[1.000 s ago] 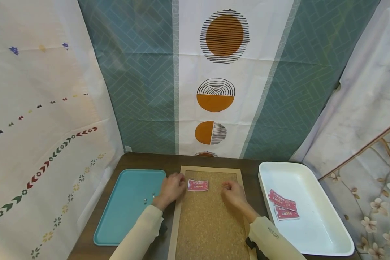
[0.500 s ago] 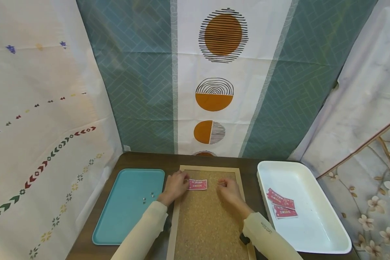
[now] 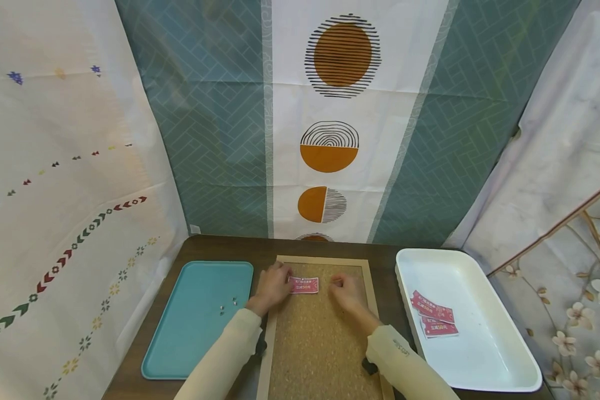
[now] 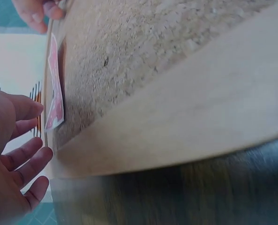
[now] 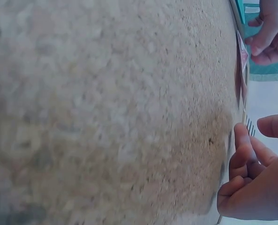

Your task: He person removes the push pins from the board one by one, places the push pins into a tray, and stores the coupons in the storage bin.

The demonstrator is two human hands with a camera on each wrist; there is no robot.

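A pink coupon (image 3: 304, 285) lies near the top of the cork board (image 3: 320, 344), with a tiny pale spot at its upper edge. My left hand (image 3: 273, 286) is at the coupon's left end; in the left wrist view that hand's loosely bent fingers (image 4: 28, 157) appear just apart from the coupon's edge (image 4: 56, 89). To the right of the coupon, my right hand (image 3: 349, 293) hovers low over the cork. The right wrist view has its thumb and index finger (image 5: 242, 136) apart, other fingers loosely bent, and nothing visible between them.
A teal tray (image 3: 190, 328) with several small shiny pins (image 3: 222, 307) stands at the left. The white tray (image 3: 500, 333) at the right holds more pink coupons (image 3: 437, 326). Patterned cloth (image 3: 325, 161) hangs behind the wooden table (image 3: 385, 258).
My left hand has shifted right to the coupon's left end. My right hand has moved left, nearer to the coupon. The coupon keeps its place on the board.
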